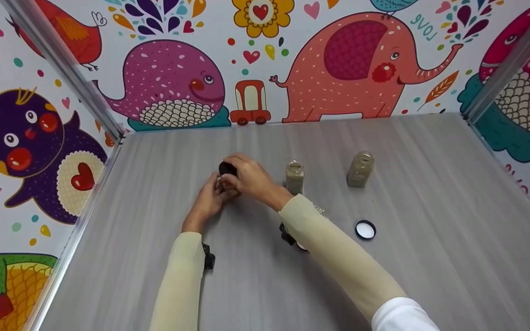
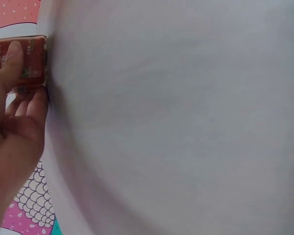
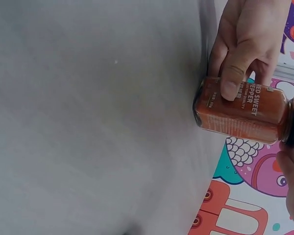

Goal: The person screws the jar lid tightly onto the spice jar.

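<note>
A glass jar of red sweet pepper powder (image 3: 240,115) stands on the table, its label readable in the right wrist view. My left hand (image 1: 210,195) grips the jar's body, the thumb lying over the label. At the jar's neck is a black lid (image 1: 227,169), pinched by the fingers of my right hand (image 1: 251,177). Most of the jar is hidden by the hands in the head view; the left wrist view shows the red jar's lower part (image 2: 33,63) under the left thumb.
Two lidless glass jars of greyish-brown powder stand to the right, a nearer jar (image 1: 294,177) and a farther jar (image 1: 360,169). A black-rimmed lid (image 1: 365,229) lies white side up. Something pale and round shows partly beneath the right forearm. Cartoon-printed walls (image 1: 265,59) border the table.
</note>
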`<state>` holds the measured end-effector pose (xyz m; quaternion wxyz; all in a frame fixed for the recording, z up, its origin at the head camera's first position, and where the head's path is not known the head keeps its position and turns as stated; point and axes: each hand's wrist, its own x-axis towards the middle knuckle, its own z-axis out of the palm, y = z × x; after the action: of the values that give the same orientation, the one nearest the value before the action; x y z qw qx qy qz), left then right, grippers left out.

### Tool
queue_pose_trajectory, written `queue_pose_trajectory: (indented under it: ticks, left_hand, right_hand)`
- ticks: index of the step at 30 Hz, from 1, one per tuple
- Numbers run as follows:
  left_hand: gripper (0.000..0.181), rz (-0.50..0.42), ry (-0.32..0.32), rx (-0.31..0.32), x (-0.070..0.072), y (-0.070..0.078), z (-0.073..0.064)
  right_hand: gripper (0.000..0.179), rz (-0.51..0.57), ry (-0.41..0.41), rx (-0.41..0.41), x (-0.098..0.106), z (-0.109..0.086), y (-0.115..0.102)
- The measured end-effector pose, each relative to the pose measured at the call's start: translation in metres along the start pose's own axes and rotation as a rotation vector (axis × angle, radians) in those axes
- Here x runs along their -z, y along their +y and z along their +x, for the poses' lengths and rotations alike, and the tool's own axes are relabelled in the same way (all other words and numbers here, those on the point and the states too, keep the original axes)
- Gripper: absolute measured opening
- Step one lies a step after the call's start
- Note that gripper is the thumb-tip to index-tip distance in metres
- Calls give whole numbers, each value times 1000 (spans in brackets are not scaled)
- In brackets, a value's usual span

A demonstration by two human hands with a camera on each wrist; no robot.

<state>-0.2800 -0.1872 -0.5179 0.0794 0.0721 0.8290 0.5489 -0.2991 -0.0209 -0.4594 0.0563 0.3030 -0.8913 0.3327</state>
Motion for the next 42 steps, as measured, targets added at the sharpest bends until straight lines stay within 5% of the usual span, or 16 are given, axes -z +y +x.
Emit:
queue_pose_trajectory:
  ticks: [26, 42]
  left_hand:
    - [57, 6, -14, 8, 2, 4, -1]
    - [54, 36, 7, 6, 2, 2, 0]
  right_hand:
    - [44, 93, -34, -81, 7, 0, 0]
    - [41, 40, -55, -2, 10, 2, 0]
